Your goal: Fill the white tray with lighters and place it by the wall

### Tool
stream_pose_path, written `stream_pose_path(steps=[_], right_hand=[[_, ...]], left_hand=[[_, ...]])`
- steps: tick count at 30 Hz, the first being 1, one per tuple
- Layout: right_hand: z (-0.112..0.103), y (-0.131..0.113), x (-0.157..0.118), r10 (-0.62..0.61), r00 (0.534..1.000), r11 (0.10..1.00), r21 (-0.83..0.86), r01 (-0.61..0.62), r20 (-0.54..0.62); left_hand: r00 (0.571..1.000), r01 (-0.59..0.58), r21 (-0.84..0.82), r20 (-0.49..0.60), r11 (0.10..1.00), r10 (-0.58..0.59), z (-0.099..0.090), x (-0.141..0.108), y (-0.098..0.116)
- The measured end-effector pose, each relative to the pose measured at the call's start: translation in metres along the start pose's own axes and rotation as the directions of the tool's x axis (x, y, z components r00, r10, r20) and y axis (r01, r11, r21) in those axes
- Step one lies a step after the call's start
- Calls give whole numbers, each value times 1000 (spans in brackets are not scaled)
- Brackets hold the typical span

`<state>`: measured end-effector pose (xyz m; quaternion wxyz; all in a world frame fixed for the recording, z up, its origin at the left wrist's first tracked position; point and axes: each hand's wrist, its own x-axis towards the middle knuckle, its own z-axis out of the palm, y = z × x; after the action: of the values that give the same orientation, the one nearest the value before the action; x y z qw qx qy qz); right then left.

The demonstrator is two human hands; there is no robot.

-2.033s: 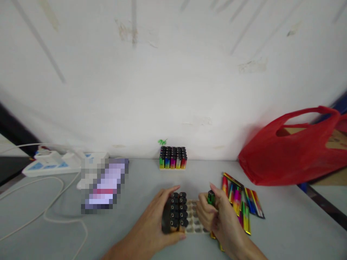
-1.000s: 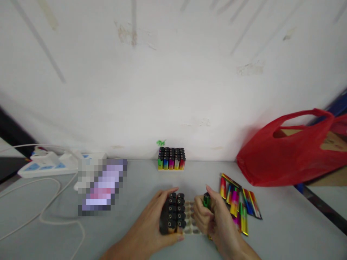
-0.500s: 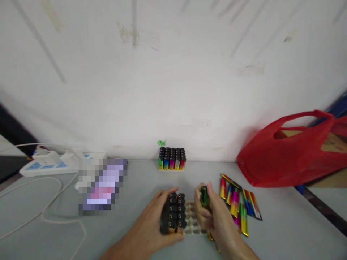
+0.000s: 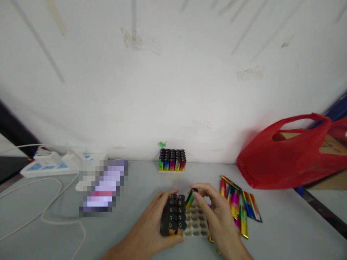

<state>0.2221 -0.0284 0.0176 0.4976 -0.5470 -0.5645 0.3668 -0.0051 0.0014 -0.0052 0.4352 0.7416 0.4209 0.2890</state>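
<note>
My left hand (image 4: pixel 154 220) wraps round the left side of a pale tray (image 4: pixel 195 222) with rows of holes. Two columns of black-topped lighters (image 4: pixel 177 213) stand upright in the tray beside its fingers. Between the thumb and fingers of my right hand (image 4: pixel 214 213) is a green lighter (image 4: pixel 191 198), tilted, its lower end at the tray's far row, just right of the standing lighters. The holes in the right part of the tray show no lighters.
Loose shiny lighters (image 4: pixel 235 204) lie on the grey table at the right. A full lighter tray (image 4: pixel 172 160) stands by the wall. A red bag (image 4: pixel 287 155) is at the right; a pixelated phone (image 4: pixel 107 186), power strip (image 4: pixel 54 164) and cables are at the left.
My right hand has moved left over the tray, and the green lighter now tilts at the far row. More tray holes show. My left hand has stayed in place.
</note>
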Motion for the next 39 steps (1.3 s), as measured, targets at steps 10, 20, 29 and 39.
stream_pose_path(steps=[10, 20, 29, 39], right_hand=[[-7, -3, 1, -247, 961, 925, -266, 272, 124], [-7, -5, -1, -321, 932, 868, -341, 361, 171], [-14, 15, 9, -305, 946, 673, -727, 134, -108], [-41, 54, 24, -229, 950, 182, -968, -170, -210]], left_hand=[[1000, -8, 9, 9, 1000, 8, 0, 0, -1], [1000, -19, 23, -12, 1000, 19, 3, 1, -12], [1000, 0, 32, 8, 999, -1, 1, -1, -6], [1000, -6, 19, 30, 1000, 6, 2, -1, -9]])
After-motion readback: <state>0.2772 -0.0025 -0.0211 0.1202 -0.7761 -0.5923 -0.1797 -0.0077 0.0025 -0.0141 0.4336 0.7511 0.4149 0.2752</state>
